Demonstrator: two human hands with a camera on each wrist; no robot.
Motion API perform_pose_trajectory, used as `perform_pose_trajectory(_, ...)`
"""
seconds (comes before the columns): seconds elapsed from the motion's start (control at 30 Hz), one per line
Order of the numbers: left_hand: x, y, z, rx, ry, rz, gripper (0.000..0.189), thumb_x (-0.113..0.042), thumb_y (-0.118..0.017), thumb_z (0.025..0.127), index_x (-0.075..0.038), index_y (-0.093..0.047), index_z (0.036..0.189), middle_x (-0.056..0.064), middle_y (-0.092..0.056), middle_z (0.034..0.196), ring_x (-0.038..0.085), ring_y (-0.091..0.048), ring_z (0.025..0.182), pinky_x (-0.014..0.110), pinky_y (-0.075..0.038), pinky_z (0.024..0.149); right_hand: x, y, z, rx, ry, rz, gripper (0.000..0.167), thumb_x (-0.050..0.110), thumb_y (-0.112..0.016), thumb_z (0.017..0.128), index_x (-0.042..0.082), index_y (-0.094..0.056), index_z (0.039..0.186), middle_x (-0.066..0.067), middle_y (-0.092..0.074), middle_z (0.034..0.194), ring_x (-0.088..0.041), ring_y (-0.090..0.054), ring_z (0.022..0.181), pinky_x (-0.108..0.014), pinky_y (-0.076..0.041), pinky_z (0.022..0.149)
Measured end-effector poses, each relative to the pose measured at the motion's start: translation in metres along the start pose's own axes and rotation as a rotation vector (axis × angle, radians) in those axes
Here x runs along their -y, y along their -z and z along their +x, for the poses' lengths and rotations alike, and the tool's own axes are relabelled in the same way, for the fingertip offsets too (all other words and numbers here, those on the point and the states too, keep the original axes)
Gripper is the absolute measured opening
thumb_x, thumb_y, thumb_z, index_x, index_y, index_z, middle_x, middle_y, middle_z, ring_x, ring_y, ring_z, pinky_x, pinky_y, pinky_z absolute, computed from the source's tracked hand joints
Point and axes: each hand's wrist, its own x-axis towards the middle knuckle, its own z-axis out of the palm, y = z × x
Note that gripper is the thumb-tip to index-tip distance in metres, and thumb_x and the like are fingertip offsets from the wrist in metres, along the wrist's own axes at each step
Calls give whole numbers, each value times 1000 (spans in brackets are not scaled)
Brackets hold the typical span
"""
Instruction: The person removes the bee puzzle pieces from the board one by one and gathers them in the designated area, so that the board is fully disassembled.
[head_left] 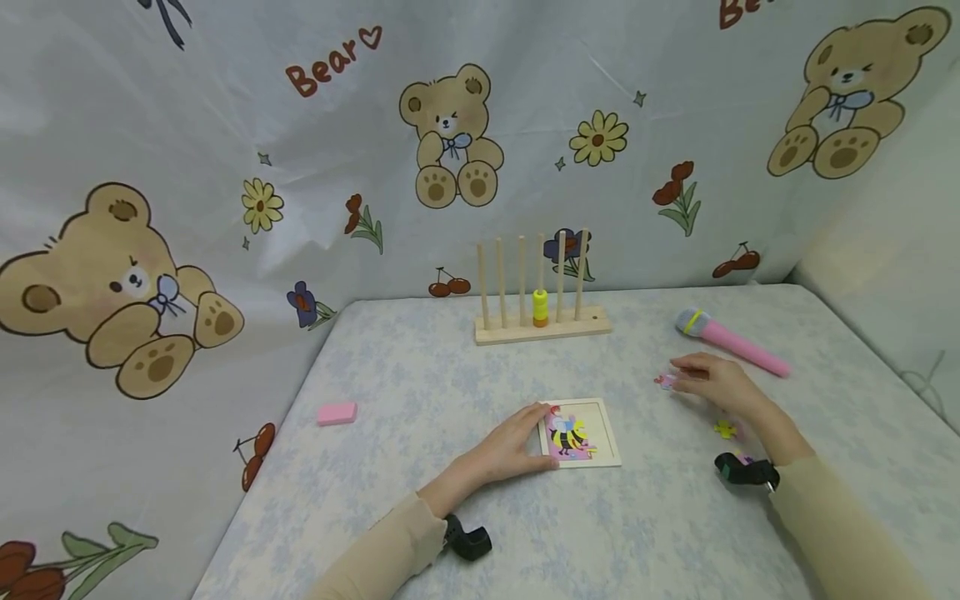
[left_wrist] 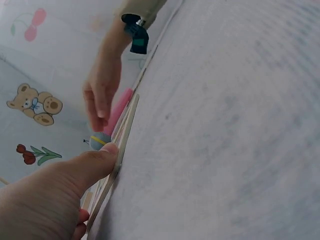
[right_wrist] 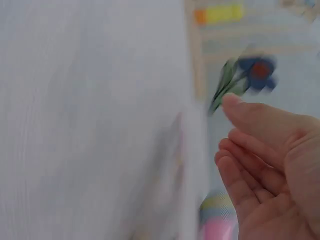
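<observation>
A small wooden jigsaw puzzle tray (head_left: 609,433) lies on the table, with a bee picture (head_left: 567,435) filling its left part and bare wood at its right. My left hand (head_left: 504,448) holds the tray by its left side, fingers at the far corner and thumb at the near edge; the left wrist view shows the thumb (left_wrist: 107,152) on the rim. Over on the right, my right hand (head_left: 716,383) hovers with loosely bent fingers beside a pink puzzle piece (head_left: 663,382). Nothing lies between its thumb (right_wrist: 250,112) and fingers in the right wrist view.
Close to my right forearm lie a yellow puzzle piece (head_left: 724,428) and another piece (head_left: 742,457), partly hidden by the wrist camera. A pink toy microphone (head_left: 738,343) rests behind the right hand. A wooden peg rack (head_left: 540,331) stands at the back; a pink block (head_left: 337,413) sits left.
</observation>
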Motion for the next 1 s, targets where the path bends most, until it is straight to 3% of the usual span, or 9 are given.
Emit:
perform_pose_trajectory(0.17,1,1,0,-5,-5,-3,85,-47,-66,85,-9,-26,149,10,-28,151,21,-23,139,38,-26,109,61,-18,-4,-50,55,211,47,30,-64,91,3,-56,129,-15,-55,128,-32,-54,113,-12,-45,80)
perform_pose_trajectory(0.33,1,-4,2,8,-24,-3,84,-48,-65,85,-7,-27,149,11,-29,151,22,-24,138,36,-25,110,96,-59,-14,36,116,369,42,20,-66,90,-1,-56,125,-15,-60,119,-35,-57,105,-27,-51,83)
perform_pose_trajectory(0.53,-1,-7,1,5,-17,7,85,-47,-66,85,-6,-28,148,11,-30,150,21,-25,138,35,-25,109,96,-91,-16,94,166,310,42,13,-69,87,-3,-57,123,-15,-62,115,-33,-58,103,-39,-48,89)
perform_pose_trajectory(0.8,-1,-3,2,-5,-6,6,84,-48,-66,85,-8,-28,149,11,-29,151,21,-25,138,36,-26,109,88,-105,-17,71,167,156,44,16,-71,85,2,-60,125,-10,-61,122,-26,-56,112,-44,-46,92)
perform_pose_trajectory(1.0,0,-2,0,-6,-7,3,84,-48,-66,85,-8,-28,149,11,-29,151,21,-25,138,36,-26,109,87,-115,-16,59,222,124,41,14,-72,84,6,-62,124,-4,-62,120,-24,-54,113,-47,-44,93)
